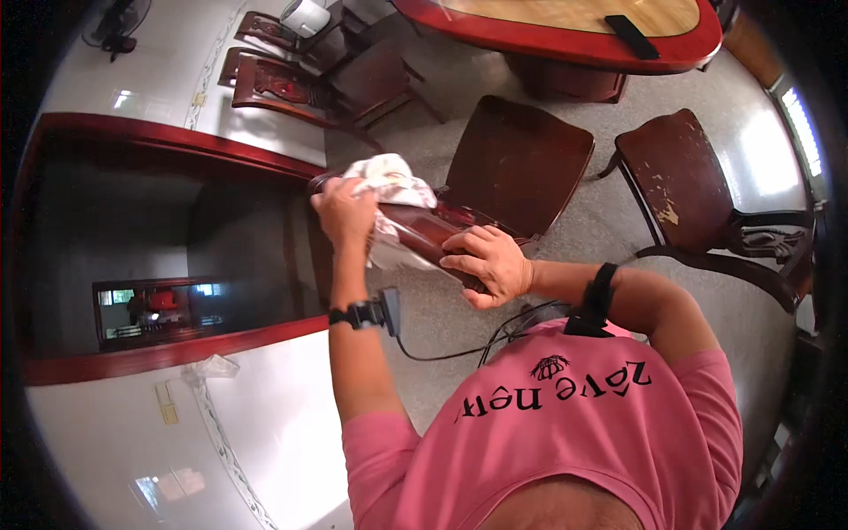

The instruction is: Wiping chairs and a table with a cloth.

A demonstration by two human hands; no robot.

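Note:
A dark brown wooden chair stands in front of me, its seat [521, 163] on the far side and its backrest [415, 228] turned toward me. My left hand [347, 215] is closed on a white cloth with a faint pattern [389, 177], pressed over the left end of the backrest's top rail. Part of the cloth also hangs below the rail. My right hand [490, 263] wraps round the right end of that rail. Its thumb is on the near side.
A second wooden chair [676, 181] with worn patches on its seat stands to the right. Beyond is a red-edged table [565, 51] with a long black object [632, 37] on top. More chairs [287, 84] line the left wall, beside a red-framed doorway [177, 141].

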